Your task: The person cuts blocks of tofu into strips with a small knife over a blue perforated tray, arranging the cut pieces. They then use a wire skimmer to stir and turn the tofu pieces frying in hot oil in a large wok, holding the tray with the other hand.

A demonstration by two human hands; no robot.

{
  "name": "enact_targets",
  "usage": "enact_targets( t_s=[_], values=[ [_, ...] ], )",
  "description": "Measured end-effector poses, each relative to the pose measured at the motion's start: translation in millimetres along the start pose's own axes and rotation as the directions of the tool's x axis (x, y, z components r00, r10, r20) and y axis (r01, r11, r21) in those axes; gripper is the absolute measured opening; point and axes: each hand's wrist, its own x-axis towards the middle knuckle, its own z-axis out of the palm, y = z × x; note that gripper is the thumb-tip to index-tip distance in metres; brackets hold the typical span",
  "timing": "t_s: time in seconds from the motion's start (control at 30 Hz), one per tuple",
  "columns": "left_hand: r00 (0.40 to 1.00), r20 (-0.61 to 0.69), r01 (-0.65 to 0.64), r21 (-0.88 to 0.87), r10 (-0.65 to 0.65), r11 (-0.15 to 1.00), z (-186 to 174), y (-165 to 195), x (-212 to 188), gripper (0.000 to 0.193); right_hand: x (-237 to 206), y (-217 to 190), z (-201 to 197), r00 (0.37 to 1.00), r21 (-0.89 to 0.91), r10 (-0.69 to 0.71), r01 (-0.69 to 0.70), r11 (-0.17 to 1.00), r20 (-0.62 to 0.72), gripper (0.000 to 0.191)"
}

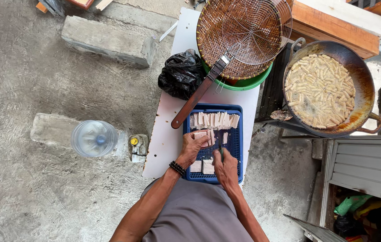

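A blue plastic crate (236, 148) lies on a white board (165, 139) in front of me. A row of pale cut strips (213, 119) lines its far side, and two pale blocks (202, 166) sit at its near side. My left hand (192, 148), with a dark bead bracelet at the wrist, rests on a pale block in the crate. My right hand (226, 168) is closed around a thin knife handle, the blade pointing into the crate beside the left hand.
A wire skimmer with a wooden handle (199, 96) lies in a woven basket (239, 36) over a green bowl. A black bag (181, 74) sits beside it. A wok (329, 89) of frying strips stands at right. A water bottle (94, 138) and concrete blocks lie at left.
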Motion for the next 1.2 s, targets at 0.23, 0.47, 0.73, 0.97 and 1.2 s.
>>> enact_targets(
  t_s=[0.23, 0.47, 0.73, 0.97, 1.2],
  values=[
    [0.971, 0.241, -0.097, 0.338, 0.013, 0.936, 14, -7, 5, 0.036, 40, 17, -1, 0.970, 0.157, -0.122, 0.157, 0.975, -0.211, 0.026],
    [0.985, 0.150, -0.151, 0.514, 0.084, 0.844, 43, -10, 28, 0.053, 97, 27, -19, 0.971, 0.327, 0.077, 0.002, 0.945, -0.227, 0.033],
    [0.993, 0.111, -0.054, 0.033, 0.050, 0.998, 25, -2, 21, 0.043, 108, 20, -22, 0.828, -0.242, -0.433, 0.366, 0.899, -0.357, 0.046],
    [0.981, 0.190, 0.067, -0.208, -0.027, 0.976, 16, 18, 8, 0.043, 32, -6, -18, 0.979, -0.065, -0.163, 0.157, 0.986, -0.120, 0.023],
    [0.975, 0.223, 0.047, -0.198, -0.002, 0.979, 23, 31, -2, 0.041, -1, -24, -9, 0.906, -0.131, -0.421, 0.412, 0.902, -0.043, 0.023]
  ],
)
